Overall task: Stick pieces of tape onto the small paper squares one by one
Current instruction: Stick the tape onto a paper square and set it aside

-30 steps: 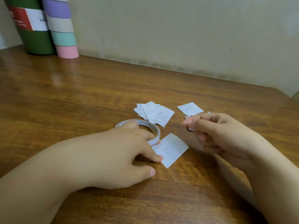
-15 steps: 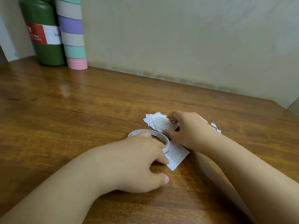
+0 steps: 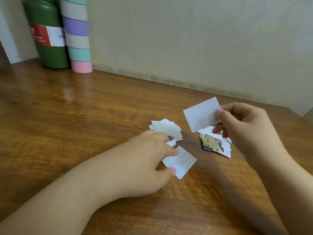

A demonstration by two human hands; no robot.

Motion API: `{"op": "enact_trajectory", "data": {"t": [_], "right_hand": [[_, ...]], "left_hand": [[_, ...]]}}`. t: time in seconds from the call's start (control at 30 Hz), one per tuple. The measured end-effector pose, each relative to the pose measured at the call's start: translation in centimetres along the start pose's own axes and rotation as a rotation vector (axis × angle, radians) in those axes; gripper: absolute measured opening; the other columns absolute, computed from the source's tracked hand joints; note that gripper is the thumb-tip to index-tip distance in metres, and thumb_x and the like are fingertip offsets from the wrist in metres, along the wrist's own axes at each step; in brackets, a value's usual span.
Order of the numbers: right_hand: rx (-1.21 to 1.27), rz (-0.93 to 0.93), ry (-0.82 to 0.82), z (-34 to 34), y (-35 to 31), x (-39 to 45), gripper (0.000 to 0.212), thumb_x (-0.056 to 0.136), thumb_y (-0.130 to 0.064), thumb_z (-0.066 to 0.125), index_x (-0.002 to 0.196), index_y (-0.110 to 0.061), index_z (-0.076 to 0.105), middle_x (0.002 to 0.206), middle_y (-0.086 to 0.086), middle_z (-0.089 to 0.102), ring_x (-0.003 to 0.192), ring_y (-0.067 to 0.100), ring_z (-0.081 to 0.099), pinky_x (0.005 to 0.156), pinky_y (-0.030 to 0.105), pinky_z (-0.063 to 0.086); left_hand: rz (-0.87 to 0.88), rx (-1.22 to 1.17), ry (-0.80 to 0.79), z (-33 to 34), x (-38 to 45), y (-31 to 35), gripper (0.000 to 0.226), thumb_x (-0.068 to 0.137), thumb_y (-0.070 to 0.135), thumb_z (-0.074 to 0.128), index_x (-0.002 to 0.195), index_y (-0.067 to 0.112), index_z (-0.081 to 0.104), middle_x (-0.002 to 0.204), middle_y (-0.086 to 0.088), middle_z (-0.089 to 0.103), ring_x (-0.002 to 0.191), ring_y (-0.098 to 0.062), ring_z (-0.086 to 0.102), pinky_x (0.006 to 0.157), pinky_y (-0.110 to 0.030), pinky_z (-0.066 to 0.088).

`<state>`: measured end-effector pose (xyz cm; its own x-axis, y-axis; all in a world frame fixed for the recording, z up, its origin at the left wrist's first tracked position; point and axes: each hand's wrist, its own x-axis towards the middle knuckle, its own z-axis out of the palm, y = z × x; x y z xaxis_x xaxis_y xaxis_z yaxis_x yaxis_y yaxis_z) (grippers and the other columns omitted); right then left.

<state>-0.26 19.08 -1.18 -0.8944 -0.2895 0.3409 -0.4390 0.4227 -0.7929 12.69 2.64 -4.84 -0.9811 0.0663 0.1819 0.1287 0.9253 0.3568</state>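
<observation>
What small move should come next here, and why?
Probably setting the lifted paper square flat on the table: the right hand pinches it in the air, while the left hand covers the tape roll, with no tape visibly pulled free.

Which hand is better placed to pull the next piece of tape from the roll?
Left, probably. The left hand already rests on the tape roll, while the right hand is raised and pinches a paper square, so it is not free.

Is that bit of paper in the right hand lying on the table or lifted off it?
Lifted. The right hand pinches the paper square by one edge, tilted in the air above the table.
</observation>
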Motion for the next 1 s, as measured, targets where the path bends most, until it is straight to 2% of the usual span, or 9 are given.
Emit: {"op": "enact_trajectory", "data": {"t": [0.1, 0.2, 0.3, 0.5, 0.67, 0.73, 0.83, 0.93, 1.0], "right_hand": [[0.148, 0.140, -0.015, 0.2, 1.2, -0.8, 0.024, 0.090, -0.011, 0.055, 0.070, -0.016, 0.067, 0.053, 0.002, 0.065, 0.050, 0.014, 0.053, 0.054, 0.030, 0.042], [0.203, 0.212, -0.066, 0.5, 2.1, -1.4, 0.022, 0.092, -0.010, 0.055, 0.072, -0.010, 0.066, 0.052, 0.001, 0.064, 0.046, 0.008, 0.054, 0.055, 0.029, 0.044], [0.170, 0.186, -0.086, 0.2, 2.4, -1.3, 0.021, 0.092, -0.013, 0.055, 0.074, -0.010, 0.067, 0.052, -0.002, 0.064, 0.043, 0.003, 0.052, 0.049, 0.018, 0.044], [0.154, 0.142, -0.109, 0.0, 2.4, -1.3, 0.020, 0.092, -0.015, 0.056, 0.077, -0.010, 0.068, 0.052, -0.002, 0.064, 0.042, 0.002, 0.051, 0.044, 0.010, 0.040], [0.158, 0.124, -0.161, 0.1, 2.4, -1.6, 0.019, 0.093, -0.013, 0.056, 0.078, -0.009, 0.068, 0.049, -0.004, 0.062, 0.040, 0.000, 0.050, 0.043, 0.010, 0.039], [0.159, 0.130, -0.191, 0.2, 2.5, -1.6, 0.020, 0.092, -0.012, 0.058, 0.075, -0.009, 0.067, 0.048, -0.003, 0.061, 0.040, 0.002, 0.049, 0.044, 0.012, 0.041], [0.173, 0.165, -0.268, 0.2, 2.5, -1.7, 0.016, 0.089, -0.011, 0.062, 0.074, -0.007, 0.068, 0.051, -0.001, 0.062, 0.045, 0.004, 0.052, 0.048, 0.014, 0.046], [0.167, 0.194, -0.371, 0.3, 2.4, -1.8, 0.016, 0.089, -0.014, 0.063, 0.075, -0.010, 0.069, 0.058, 0.002, 0.065, 0.052, 0.007, 0.056, 0.059, 0.020, 0.049], [0.135, 0.206, -0.435, 0.5, 2.4, -1.9, 0.016, 0.089, -0.018, 0.063, 0.075, -0.012, 0.068, 0.062, 0.003, 0.068, 0.056, 0.009, 0.059, 0.069, 0.029, 0.051]], "left_hand": [[-0.045, -0.101, 0.138, -0.3, 0.3, -0.3, 0.036, 0.097, 0.028, 0.039, 0.126, 0.043, 0.053, 0.098, 0.015, 0.046, 0.091, 0.003, 0.045, 0.076, -0.016, 0.038], [-0.114, -0.203, 0.206, -0.6, 0.4, -0.3, 0.050, 0.098, 0.021, 0.033, 0.132, 0.057, 0.038, 0.089, 0.015, 0.042, 0.076, -0.001, 0.045, 0.067, -0.017, 0.038], [-0.158, -0.235, 0.263, -0.6, 0.3, -0.2, 0.060, 0.098, 0.020, 0.031, 0.133, 0.066, 0.015, 0.092, 0.021, 0.035, 0.077, 0.000, 0.044, 0.067, -0.014, 0.038], [-0.344, -0.254, 0.381, -0.8, 0.7, -0.4, 0.044, 0.089, 0.044, 0.026, 0.131, 0.054, 0.033, 0.102, 0.020, 0.031, 0.082, 0.000, 0.049, 0.071, -0.023, 0.041], [-0.442, -0.189, 0.522, -1.0, 0.6, -0.7, 0.045, 0.096, 0.030, 0.031, 0.139, 0.045, 0.027, 0.117, 0.020, 0.026, 0.096, -0.013, 0.048, 0.079, -0.027, 0.036], [-0.339, -0.357, 0.501, -1.0, 0.8, -0.7, 0.047, 0.097, 0.014, 0.034, 0.129, 0.047, 0.041, 0.115, 0.024, 0.043, 0.076, -0.001, 0.050, 0.067, -0.018, 0.039], [-0.323, -0.608, 0.345, -0.9, 0.7, -0.4, 0.052, 0.093, -0.003, 0.036, 0.089, 0.039, 0.067, 0.077, -0.001, 0.065, 0.042, -0.014, 0.037, 0.048, -0.028, 0.040], [-0.320, -0.485, 0.283, -1.1, 0.6, -0.1, 0.048, 0.083, -0.008, 0.037, 0.065, 0.025, 0.067, 0.045, -0.001, 0.045, 0.038, -0.016, 0.031, 0.042, -0.024, 0.031], [-0.320, -0.319, 0.242, -1.1, 0.5, 0.0, 0.042, 0.079, -0.007, 0.041, 0.061, 0.023, 0.064, 0.049, 0.001, 0.051, 0.035, -0.010, 0.035, 0.039, -0.024, 0.033]]}}
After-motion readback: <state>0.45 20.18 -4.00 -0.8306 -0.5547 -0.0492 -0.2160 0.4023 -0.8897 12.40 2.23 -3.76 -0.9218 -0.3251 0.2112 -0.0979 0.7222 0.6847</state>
